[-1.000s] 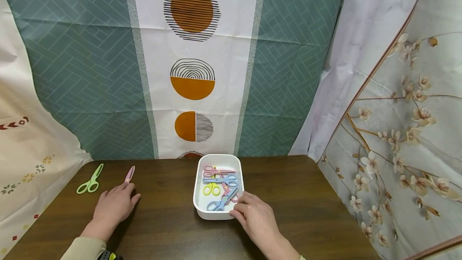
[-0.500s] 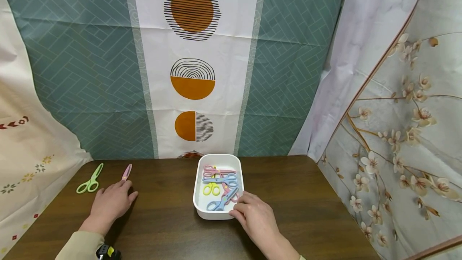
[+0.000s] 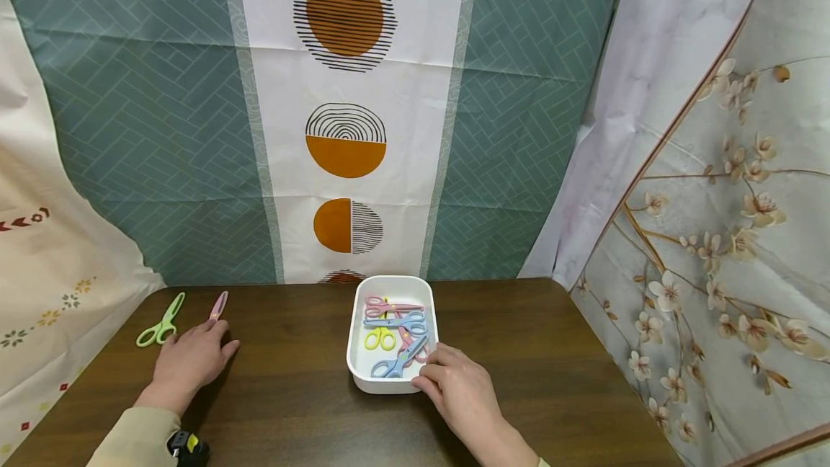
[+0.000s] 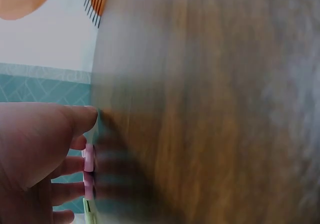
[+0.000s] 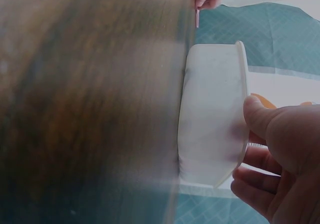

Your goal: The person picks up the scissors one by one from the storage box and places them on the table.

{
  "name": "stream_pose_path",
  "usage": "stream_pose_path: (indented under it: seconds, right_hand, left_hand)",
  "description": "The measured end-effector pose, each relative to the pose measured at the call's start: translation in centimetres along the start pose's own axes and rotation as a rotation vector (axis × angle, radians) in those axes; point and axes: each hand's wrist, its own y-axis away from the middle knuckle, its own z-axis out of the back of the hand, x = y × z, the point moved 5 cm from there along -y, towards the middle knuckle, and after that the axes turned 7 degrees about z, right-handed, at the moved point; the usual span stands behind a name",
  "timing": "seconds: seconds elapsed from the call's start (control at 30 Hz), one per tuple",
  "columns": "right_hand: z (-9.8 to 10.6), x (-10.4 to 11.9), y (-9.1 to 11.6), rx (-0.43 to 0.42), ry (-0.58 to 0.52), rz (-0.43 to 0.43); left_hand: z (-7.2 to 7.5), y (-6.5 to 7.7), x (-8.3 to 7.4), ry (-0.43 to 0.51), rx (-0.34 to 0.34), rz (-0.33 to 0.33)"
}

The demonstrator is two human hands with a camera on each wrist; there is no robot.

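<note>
My left hand (image 3: pixel 189 357) lies over a pair of pink scissors (image 3: pixel 219 304) on the table's left side. Its fingertips touch the pink handles (image 4: pixel 89 157) with fairly straight fingers, and in the head view only the blade end shows. Just left of it lie light green scissors (image 3: pixel 166 323). My right hand (image 3: pixel 462 393) holds the near right corner of a white tray (image 3: pixel 384 385), thumb on the outer wall and fingers at the rim. Inside the tray are pink scissors (image 3: pixel 389 306), blue scissors (image 3: pixel 397 364), yellow scissors (image 3: pixel 380 339) and others, partly overlapping.
The tray stands on a dark wooden table (image 3: pixel 298 395), near the middle of it. Behind the table hangs a green and white patterned cloth (image 3: pixel 415 164). A floral curtain (image 3: pixel 720 265) hangs along the right side, and a cream cloth (image 3: pixel 58 251) along the left.
My left hand has slid left, and the pink scissors have moved with it, closer to the green ones. The right hand and the tray stay in place.
</note>
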Motion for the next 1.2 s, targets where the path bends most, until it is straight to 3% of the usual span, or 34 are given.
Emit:
stream_pose_path:
  seconds: [0.43, 1.2]
  right_hand:
    - [0.0, 0.0, -0.1, 0.018, 0.008, -0.005]
    - [0.1, 0.1, 0.0, -0.027, 0.002, 0.001]
  left_hand:
    - [-0.3, -0.6, 1.8, -0.007, 0.0, -0.006]
    - [-0.2, -0.6, 2.6, 0.019, 0.045, 0.024]
